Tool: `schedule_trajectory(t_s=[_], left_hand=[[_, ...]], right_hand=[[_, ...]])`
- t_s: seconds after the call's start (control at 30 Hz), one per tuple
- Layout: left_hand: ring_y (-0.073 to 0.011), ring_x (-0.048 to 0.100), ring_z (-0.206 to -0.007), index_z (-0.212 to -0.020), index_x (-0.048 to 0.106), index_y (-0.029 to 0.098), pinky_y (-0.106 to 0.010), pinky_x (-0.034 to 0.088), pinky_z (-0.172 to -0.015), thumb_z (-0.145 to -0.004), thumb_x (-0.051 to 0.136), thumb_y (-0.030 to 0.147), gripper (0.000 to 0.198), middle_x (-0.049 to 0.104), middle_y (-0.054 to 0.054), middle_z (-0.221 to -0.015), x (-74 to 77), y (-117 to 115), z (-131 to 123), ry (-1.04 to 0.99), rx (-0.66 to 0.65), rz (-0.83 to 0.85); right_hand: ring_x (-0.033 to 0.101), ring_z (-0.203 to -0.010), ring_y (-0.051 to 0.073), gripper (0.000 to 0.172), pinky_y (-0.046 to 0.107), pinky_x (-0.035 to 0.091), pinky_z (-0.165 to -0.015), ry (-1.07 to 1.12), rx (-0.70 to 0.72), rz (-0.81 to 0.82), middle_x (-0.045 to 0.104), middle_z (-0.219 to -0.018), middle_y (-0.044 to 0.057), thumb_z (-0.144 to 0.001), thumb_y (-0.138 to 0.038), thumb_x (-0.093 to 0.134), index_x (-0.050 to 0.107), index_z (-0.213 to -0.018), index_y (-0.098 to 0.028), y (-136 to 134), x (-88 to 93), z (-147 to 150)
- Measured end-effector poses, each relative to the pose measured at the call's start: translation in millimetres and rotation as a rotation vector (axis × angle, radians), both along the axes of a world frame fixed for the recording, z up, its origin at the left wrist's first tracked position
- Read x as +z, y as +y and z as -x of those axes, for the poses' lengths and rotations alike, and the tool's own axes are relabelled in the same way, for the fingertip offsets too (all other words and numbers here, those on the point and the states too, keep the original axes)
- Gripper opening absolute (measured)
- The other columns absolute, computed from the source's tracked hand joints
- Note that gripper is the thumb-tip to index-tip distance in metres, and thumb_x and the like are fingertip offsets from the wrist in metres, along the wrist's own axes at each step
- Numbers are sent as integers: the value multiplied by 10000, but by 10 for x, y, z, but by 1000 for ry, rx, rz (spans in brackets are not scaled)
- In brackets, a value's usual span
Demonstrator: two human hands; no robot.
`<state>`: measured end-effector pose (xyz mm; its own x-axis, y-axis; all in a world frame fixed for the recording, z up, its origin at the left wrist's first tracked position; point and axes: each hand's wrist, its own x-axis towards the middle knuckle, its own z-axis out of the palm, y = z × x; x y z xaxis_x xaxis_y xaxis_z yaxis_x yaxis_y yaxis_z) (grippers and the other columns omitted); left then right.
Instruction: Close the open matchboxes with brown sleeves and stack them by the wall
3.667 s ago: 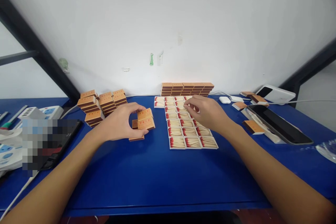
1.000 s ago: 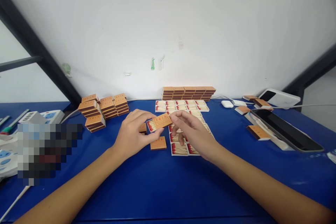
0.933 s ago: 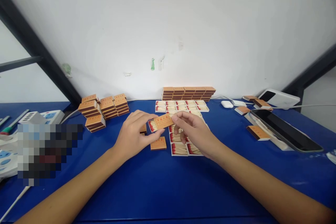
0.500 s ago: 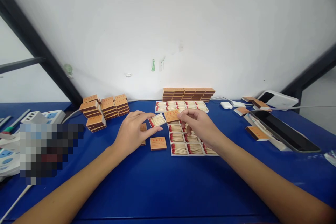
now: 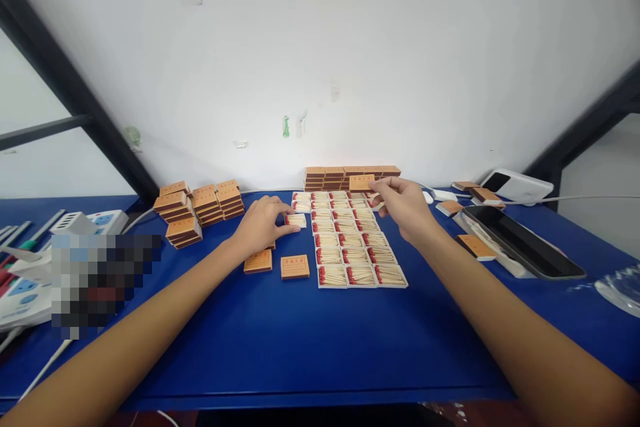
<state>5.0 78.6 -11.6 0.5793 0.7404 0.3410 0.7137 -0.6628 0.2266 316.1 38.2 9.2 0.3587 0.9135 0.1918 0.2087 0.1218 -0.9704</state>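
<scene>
My left hand (image 5: 260, 225) pinches a white tray of red-tipped matches (image 5: 296, 220) and sets it at the left side of a grid of open match trays (image 5: 350, 240) on the blue table (image 5: 300, 333). My right hand (image 5: 403, 203) holds an empty orange matchbox sleeve (image 5: 361, 183) up by the row of stacked sleeves (image 5: 345, 176) along the wall. Two closed orange matchboxes (image 5: 277, 263) lie just below my left hand.
Piles of closed matchboxes (image 5: 197, 207) stand at the back left. A power strip (image 5: 95, 221) and a blurred-out object lie at the far left. A phone (image 5: 520, 240), a white power bank (image 5: 517, 183), earbuds case and loose matchboxes sit at the right.
The sleeve was pulled off the tray. My right hand carried the sleeve back towards the stacked row; my left hand moved the match tray forward to the grid's left side.
</scene>
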Motion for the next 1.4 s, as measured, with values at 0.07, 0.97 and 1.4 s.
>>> schedule_trajectory(t_s=[0.07, 0.97, 1.4], left_hand=[[-282, 673, -973, -1155, 757, 220, -425, 518, -868, -898, 805, 482, 371, 753, -84, -1040, -25, 50, -52, -2, 2, -20], [-280, 684, -903, -1293, 643, 208, -366, 446, -784, -905, 787, 492, 502, 769, -38, -915, 187, -142, -121, 45, 125, -37], [-217, 693, -849, -955, 783, 249, -336, 564, -754, -824, 764, 660, 433, 752, -39, -923, 460, -418, 600, -77, 36, 158]], right_hand=[[529, -533, 137, 251, 247, 418, -417, 0, -40, -2, 607, -635, 25, -816, -422, 755, 651, -739, -206, 41, 10, -68], [684, -766, 256, 377, 392, 526, -743, -349, -309, -140, 748, -833, 107, -828, -584, 736, 672, -848, -213, 845, -309, -1050], [617, -754, 241, 260, 402, 484, -791, -596, -415, -155, 709, -875, 79, -901, -466, 644, 610, -951, -213, 668, -345, -1029]])
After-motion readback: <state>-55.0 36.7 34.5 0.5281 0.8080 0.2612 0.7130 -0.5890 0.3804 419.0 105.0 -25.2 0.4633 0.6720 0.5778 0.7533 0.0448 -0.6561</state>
